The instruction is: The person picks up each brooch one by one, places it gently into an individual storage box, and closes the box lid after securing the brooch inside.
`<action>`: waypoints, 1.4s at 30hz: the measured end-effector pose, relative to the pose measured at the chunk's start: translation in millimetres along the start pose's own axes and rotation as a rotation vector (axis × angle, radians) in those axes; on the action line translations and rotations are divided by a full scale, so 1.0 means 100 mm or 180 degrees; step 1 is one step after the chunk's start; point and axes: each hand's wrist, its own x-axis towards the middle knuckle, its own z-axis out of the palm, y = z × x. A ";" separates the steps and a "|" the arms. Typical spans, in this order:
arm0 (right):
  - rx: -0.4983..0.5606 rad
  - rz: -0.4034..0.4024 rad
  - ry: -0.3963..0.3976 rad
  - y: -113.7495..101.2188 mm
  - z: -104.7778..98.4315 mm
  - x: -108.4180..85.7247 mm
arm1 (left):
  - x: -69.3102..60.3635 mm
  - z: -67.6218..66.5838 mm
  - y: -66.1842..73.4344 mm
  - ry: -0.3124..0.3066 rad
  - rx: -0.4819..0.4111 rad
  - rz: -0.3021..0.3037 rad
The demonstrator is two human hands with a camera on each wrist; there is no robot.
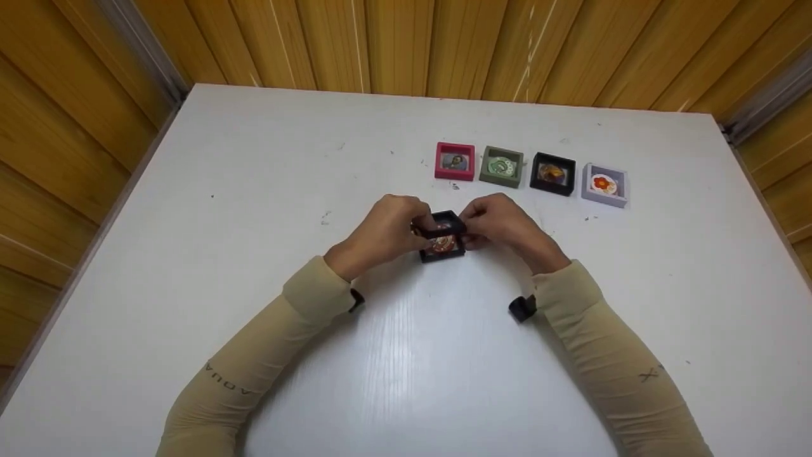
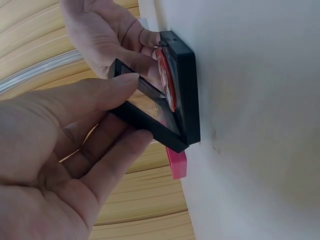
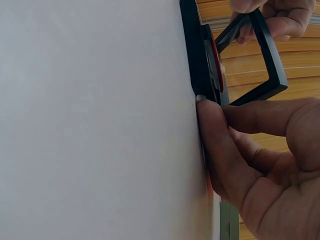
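A small black display frame stands partly open on the table, its two halves hinged along the far side. Between them lies a red and white round coin (image 2: pixel 167 82), against the clear film of the lower half (image 2: pixel 187 90). My left hand (image 1: pixel 386 231) pinches the raised upper half (image 2: pixel 145 122) between thumb and fingers. At the frame's right side, my right hand (image 1: pixel 504 227) pinches the edge of the lower half (image 3: pixel 195 60) near the tabletop. The right wrist view shows the upper half (image 3: pixel 267 47) tilted away from the lower one.
Beyond the hands, a row of closed square frames lies on the white table (image 1: pixel 285 152): pink (image 1: pixel 455 176), green (image 1: pixel 501 181), black (image 1: pixel 552 186) and lilac (image 1: pixel 604 199), each with a round or pictured piece inside. Wood-panelled walls (image 1: pixel 399 44) border the table.
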 end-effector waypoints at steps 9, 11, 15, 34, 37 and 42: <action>-0.0177 -0.0094 0.0017 0.00 -0.01 -0.01 | -0.03 0.05 0.02 -0.0014 0.0240 0.0146; -0.0227 -0.0104 0.0018 0.00 -0.01 -0.01 | -0.03 0.07 0.04 -0.0056 0.0373 0.0182; -0.0274 -0.0084 0.0021 -0.01 -0.01 -0.01 | -0.03 0.10 0.06 -0.0118 0.0635 0.0266; -0.0233 -0.0021 0.0028 -0.01 -0.02 0.01 | -0.04 0.14 0.09 -0.0130 0.0953 0.0475; -0.0165 -0.0011 0.0029 0.00 -0.02 0.00 | -0.04 0.13 0.09 -0.0150 0.0982 0.0522; -0.0112 -0.0018 0.0017 0.01 -0.02 0.00 | -0.05 0.07 0.09 -0.0102 0.0732 0.0322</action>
